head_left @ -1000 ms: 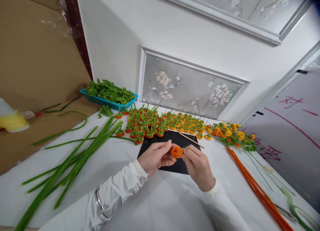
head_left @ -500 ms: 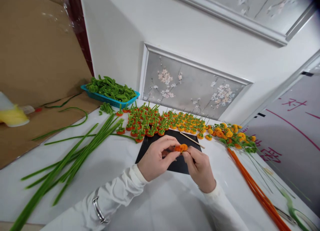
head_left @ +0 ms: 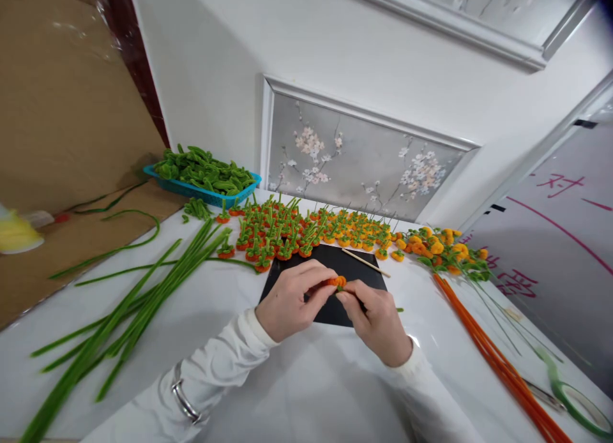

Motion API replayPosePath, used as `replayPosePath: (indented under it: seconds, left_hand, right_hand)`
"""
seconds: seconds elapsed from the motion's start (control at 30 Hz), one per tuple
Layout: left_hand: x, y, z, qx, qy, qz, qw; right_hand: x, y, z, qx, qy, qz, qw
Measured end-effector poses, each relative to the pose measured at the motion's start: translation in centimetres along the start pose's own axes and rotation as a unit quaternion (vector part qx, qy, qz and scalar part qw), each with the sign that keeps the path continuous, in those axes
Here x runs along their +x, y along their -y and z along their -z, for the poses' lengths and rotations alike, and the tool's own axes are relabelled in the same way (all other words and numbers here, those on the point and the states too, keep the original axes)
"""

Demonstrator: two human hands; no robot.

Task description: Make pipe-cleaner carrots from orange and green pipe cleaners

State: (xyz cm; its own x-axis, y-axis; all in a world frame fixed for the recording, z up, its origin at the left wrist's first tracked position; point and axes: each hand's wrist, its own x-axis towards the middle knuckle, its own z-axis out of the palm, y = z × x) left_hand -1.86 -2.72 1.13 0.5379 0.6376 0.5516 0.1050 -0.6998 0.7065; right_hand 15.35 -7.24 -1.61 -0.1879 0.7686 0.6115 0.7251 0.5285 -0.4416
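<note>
Between the fingertips of my left hand (head_left: 292,302) is a small orange pipe-cleaner pumpkin (head_left: 337,281), pinched from the left. My right hand (head_left: 376,318) is closed on a green pipe cleaner (head_left: 400,309); one end sticks out past the knuckles and a bit of green shows at the fingertips, against the pumpkin. Most of that green piece is hidden by the fingers. Both hands are above a black mat (head_left: 330,309), on which a thin wooden stick (head_left: 366,262) lies near the far right edge.
Rows of orange pumpkins with green stems (head_left: 275,232) and yellow ones (head_left: 359,229) stand behind the mat. Long green pipe cleaners (head_left: 153,296) lie left, orange ones (head_left: 493,353) right, near green tape (head_left: 582,408). A blue basket (head_left: 205,191) holds green pieces.
The pumpkin has turned slightly in my fingers, with green now visible at its underside. A green pipe-cleaner end now shows beyond my right hand. The whole view has shifted a little.
</note>
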Motion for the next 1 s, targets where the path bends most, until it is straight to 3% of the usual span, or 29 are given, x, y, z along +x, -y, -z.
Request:
replayPosePath:
  seconds: [0.23,0.43,0.6,0.73,0.87,1.0]
  left_hand:
    - [-0.2,0.3,-0.5,-0.082,-0.003,0.059,0.995]
    - [-0.1,0.7,-1.3,-0.259,-0.011,0.213,0.942]
    - [-0.1,0.9,-1.6,-0.270,-0.020,0.240,0.932]
    - [0.0,0.8,-1.6,-0.321,-0.019,0.289,0.901]
    - [0.2,0.7,-1.3,-0.372,0.000,0.316,0.873]
    - [0.2,1.0,-1.0,-0.368,0.033,0.320,0.872]
  right_hand:
    - [0.0,0.2,-0.3,0.017,-0.043,-0.042,0.998]
    - [0.2,0.2,-0.2,-0.085,-0.039,0.034,0.995]
    - [0.4,0.7,0.0,-0.133,-0.036,0.052,0.989]
    - [0.6,0.7,0.4,-0.106,-0.027,0.092,0.990]
    - [0.6,0.4,0.7,-0.084,-0.007,0.121,0.989]
    - [0.6,0.1,0.6,-0.063,0.001,0.103,0.993]
